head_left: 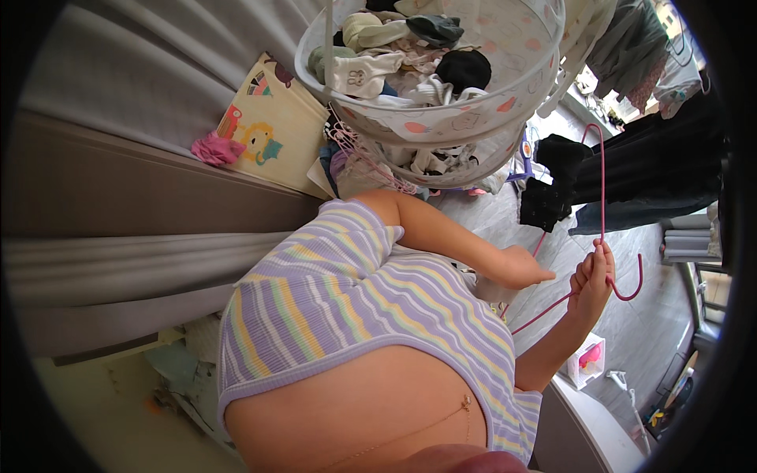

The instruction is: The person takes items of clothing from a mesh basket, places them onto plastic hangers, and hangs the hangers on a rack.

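Observation:
My right hand (591, 282) is closed around a pink wire hanger (603, 189) near its neck, with the hook curving out to the right. My left hand (522, 266) is to its left, beside the hanger's long bar. Its fingers are curled, with one tip pointing right; what they hold, if anything, is hidden. A black garment (546, 203) overlaps the upper part of the bar; I cannot tell if it hangs on it. Pale cloth shows just below my left hand.
A round mesh drying basket (441, 122) with socks and small clothes hangs ahead. Dark garments (662, 158) hang at the right. A cream board with a lion picture (276, 142) leans by the grey curtain (134, 71). A white bin (586, 361) stands on the floor at the right.

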Tool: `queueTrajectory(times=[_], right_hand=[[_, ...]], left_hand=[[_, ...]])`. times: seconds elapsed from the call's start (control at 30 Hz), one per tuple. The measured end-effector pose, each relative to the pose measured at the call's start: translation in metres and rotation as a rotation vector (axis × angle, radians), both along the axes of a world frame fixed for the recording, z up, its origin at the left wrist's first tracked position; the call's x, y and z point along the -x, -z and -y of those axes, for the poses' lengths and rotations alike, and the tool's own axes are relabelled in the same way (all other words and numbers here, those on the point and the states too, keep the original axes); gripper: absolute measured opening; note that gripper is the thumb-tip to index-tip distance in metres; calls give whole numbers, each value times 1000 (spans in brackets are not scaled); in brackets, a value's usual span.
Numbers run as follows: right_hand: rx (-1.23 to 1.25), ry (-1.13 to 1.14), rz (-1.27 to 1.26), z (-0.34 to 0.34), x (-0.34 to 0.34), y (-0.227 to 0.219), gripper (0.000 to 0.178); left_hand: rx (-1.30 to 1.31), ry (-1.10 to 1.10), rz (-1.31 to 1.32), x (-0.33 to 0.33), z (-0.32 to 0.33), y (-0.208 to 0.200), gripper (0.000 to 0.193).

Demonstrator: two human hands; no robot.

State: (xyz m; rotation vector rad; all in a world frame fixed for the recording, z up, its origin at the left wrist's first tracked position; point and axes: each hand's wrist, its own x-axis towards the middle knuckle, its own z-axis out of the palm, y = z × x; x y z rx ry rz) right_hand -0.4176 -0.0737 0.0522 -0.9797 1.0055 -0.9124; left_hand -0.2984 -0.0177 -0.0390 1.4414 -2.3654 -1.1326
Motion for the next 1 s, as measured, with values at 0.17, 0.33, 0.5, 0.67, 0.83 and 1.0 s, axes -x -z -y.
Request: queueTrajectory(times=[0.17,0.33,0.5,0.67,0.83,1.0], right_hand=[[84,48,-46,-4,-7,-18,16],[112,65,-76,-6,-7,-31,16],[129,62,-97,-10,-5,-37,15],[133,80,-151,-13,-10,-42,15],[105,100,-153,-10,-10,-43,16],[96,112,-158,-8,-5,-38,17]], left_hand=[[527,49,125,-4,0,8,29],[1243,25,-108,-12,0,11,19],[1340,415,-387,-17,17,27,8],[1192,539,-197,-5,18,33,16],[1283,396,-428,-18,8,12,13],[1036,125,-594,-103,-37,-91,21]])
